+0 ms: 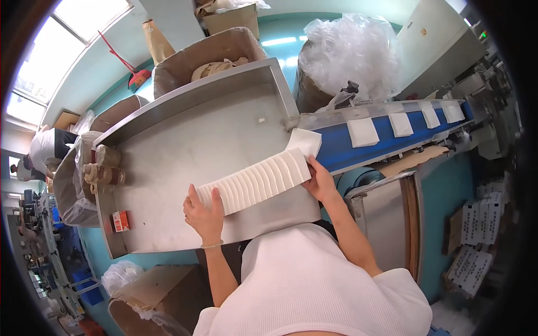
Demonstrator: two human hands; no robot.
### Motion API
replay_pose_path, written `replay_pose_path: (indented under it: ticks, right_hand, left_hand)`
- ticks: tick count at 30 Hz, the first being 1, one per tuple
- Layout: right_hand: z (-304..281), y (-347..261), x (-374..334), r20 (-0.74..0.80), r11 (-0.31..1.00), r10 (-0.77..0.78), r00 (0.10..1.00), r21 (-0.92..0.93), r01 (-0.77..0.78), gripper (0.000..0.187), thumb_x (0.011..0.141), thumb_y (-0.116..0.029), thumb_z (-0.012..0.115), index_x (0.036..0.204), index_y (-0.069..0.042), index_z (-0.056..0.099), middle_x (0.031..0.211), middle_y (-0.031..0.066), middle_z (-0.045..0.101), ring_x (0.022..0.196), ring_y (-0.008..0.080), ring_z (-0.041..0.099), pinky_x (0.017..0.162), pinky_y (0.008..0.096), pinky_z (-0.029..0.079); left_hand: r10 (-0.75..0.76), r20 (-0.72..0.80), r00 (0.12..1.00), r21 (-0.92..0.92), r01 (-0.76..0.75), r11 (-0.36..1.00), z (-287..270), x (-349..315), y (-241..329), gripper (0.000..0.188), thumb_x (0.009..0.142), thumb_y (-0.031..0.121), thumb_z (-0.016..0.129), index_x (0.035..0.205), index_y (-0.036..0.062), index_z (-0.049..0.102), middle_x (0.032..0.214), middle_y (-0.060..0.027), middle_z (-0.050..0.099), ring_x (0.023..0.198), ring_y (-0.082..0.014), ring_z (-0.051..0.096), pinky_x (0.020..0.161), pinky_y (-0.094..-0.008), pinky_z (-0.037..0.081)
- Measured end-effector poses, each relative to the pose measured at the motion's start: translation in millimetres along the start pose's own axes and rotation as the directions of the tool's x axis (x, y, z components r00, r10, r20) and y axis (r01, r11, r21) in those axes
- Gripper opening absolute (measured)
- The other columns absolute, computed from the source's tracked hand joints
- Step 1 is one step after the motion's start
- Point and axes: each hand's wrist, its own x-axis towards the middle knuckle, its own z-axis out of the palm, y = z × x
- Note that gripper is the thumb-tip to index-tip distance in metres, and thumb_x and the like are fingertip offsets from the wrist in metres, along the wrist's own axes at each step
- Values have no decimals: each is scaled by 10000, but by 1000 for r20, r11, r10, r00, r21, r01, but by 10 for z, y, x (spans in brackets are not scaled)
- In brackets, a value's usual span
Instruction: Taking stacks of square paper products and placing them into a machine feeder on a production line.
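A long row of overlapping folded white napkins (252,182) lies slantwise over the metal tray table (162,168), its near edge facing me. My left hand (204,217) is at the row's left end, fingers and thumb curved about that end. At the right end, my right hand (320,180) grips the last napkins, thumb on the near side; some of its fingers are hidden beneath. Just beyond that hand a loose white napkin (305,141) sits where the table meets the blue conveyor belt (330,155).
Several folded white napkins (363,133) lie spaced along the belt. The table has raised metal walls; a small red-and-white box (120,221) and plastic jars (106,173) are at its left side. Cardboard boxes (224,47) and a bag of clear plastic (350,56) stand behind.
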Motion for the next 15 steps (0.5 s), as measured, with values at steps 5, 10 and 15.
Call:
replay_pose_path:
  ticks: [5, 10, 15]
  right_hand:
    - [-74, 263, -153, 47, 994, 106, 993, 27, -107, 259, 1019, -347, 504, 1080, -134, 637, 943, -39, 667, 743, 91, 547, 650, 243, 426]
    - [-24, 258, -15, -34, 978, -63, 997, 198, 68, 426, 1003, -435, 514, 1252, -94, 569, 1145, 19, 663, 995, 139, 617, 824, 279, 484]
    - [318, 146, -208, 39, 812, -319, 947, -504, 294, 542, 956, -495, 579, 1262, -48, 549, 1035, 84, 657, 938, 192, 611, 841, 336, 474]
  left_hand:
    - [1, -24, 1000, 29, 0, 1000, -51, -67, 18, 680, 893, 493, 622, 1398, 68, 456, 1228, -252, 535, 1131, -421, 523, 907, -546, 411]
    - [16, -13, 1000, -30, -16, 999, -14, -10, 85, 674, 895, 490, 623, 1395, 70, 459, 1228, -245, 534, 1126, -420, 523, 915, -546, 404]
    - [-10, -14, 1000, -5, 10, 1000, -49, 19, 56, 682, 886, 495, 631, 1392, 70, 464, 1223, -247, 534, 1122, -416, 527, 909, -541, 405]
